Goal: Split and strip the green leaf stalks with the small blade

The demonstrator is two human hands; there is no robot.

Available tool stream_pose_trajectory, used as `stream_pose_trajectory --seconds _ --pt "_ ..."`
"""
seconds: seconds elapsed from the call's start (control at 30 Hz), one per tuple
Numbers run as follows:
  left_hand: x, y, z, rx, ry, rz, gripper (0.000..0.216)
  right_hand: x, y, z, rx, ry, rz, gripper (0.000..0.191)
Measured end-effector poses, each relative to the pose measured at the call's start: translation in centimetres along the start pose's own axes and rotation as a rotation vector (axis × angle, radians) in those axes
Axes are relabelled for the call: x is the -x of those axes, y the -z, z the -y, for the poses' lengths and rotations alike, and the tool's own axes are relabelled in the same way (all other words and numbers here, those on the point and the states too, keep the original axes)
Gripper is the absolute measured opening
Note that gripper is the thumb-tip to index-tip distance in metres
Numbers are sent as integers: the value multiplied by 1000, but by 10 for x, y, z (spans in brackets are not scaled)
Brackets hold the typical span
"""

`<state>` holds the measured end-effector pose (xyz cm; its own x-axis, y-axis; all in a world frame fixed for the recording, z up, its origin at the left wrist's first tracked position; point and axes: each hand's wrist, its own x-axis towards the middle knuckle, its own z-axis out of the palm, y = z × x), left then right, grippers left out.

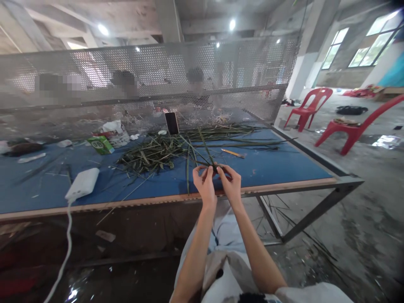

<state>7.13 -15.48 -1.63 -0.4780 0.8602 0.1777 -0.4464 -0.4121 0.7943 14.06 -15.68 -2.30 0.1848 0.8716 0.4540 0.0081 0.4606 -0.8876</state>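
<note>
At the front edge of the blue table (pixel 271 170), my left hand (pixel 203 182) and my right hand (pixel 231 180) meet, thumbs close together. Both have their fingers pinched on narrow green leaf strips (pixel 205 146), whose long ends stick up and away towards the back. The fingers hide where the strips cross. Left of my hands lies a tangled heap of cut leaf pieces (pixel 151 155). Behind them, longer leaf strips (pixel 225 133) are spread across the table. A slim yellow tool (pixel 232 153), like a pencil or craft knife, lies to the right.
A phone (pixel 172 123) stands upright behind the heap. On the left are a green box (pixel 101 145) and a white power bank (pixel 82 183) with a cable hanging over the edge. A perforated metal screen (pixel 158 67) backs the table, people beyond it. Red chairs (pixel 309 107) stand right.
</note>
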Motion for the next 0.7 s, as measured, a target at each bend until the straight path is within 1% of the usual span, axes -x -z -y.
stream_pose_trajectory --seconds 0.2,0.3,0.37,0.43,0.6,0.63,0.7 --pt "-2 -5 -9 53 77 81 49 -3 4 3 63 14 14 33" --pt "-15 -3 -10 70 169 157 41 -8 8 2 99 -9 41 33" --pt "-28 -1 -9 63 247 191 37 -12 11 1 115 -16 85 32" --pt "-39 0 -8 57 290 235 32 -16 13 1 112 -24 122 31" --pt "-55 -3 -12 44 319 305 29 -32 16 1 78 -81 138 32" --pt "-58 -3 -16 26 312 308 29 -35 17 1 92 -83 163 32" --pt "-69 -2 -28 -28 275 279 30 -42 22 2 164 -73 260 34"
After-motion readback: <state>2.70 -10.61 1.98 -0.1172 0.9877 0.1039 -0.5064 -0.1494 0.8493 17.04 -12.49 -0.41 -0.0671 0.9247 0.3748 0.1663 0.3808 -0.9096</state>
